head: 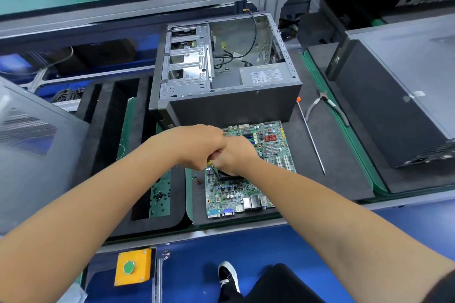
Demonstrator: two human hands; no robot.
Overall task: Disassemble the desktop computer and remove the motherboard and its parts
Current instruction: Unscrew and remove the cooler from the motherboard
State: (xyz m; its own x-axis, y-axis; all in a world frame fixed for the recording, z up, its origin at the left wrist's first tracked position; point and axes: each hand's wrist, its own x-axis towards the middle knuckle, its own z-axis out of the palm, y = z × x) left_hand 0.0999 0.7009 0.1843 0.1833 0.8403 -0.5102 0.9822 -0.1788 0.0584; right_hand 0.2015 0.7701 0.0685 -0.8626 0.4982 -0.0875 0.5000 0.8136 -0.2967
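1. The motherboard (248, 170) lies flat on the dark mat of the table (344, 179), just in front of the emptied computer case (226, 76); both hands meet over the black CPU cooler (227, 174) near the board's middle
2. The left hand (199, 145) is curled over what looks like a yellow-handled tool (209, 162), though its tip is hidden. The right hand (234, 155) is also curled, over the cooler, but whether it actually grips it I cannot tell
3. If the tool slips off its fastener, it can gouge the small capacitors and traces beside the cooler
4. Lifting the cooler while one fastener holds can flex the board or strain the socket
5. The thin fan wire (197, 177) at the board's left edge could snag and tear
6. Loose black screws (160, 195) lie in the foam tray (157, 155) nearby; a dropped one could roll off the table
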